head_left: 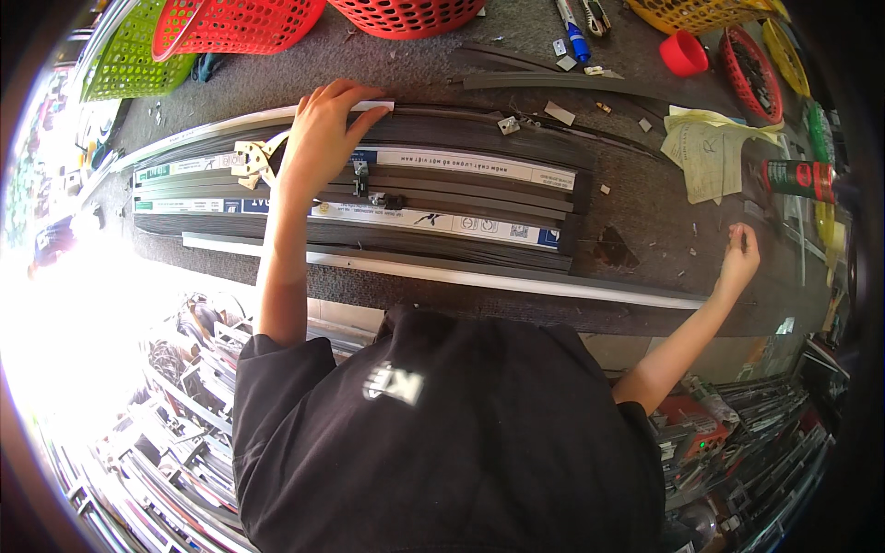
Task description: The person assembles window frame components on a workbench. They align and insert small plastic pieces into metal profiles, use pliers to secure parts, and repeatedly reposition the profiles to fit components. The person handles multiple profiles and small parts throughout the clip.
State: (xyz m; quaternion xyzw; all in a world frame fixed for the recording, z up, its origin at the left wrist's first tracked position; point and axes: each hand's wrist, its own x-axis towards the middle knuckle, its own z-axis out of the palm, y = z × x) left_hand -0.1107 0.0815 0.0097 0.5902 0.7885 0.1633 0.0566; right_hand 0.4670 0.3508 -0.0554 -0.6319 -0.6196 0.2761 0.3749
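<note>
- Pale strip (212, 126): long, narrow, white-faced, bowed by the lens, lying along the far side of the bundled dark profiles (461, 190).
- Left hand (318, 138) on its right end, thumb and forefinger pinching it; wrist passes over the bundle, next to a cream tool (251, 164).
- Right hand (740, 253) well apart, fingertips pressed together; too small to tell if anything's between them.
- Second white strip (442, 276) on the near side, right end by that wrist.
- Dark, scuffed bench (645, 207); paper sheets (705, 152), red basket (406, 14) beyond.
- Metal stock (166, 452) below, left glare.
</note>
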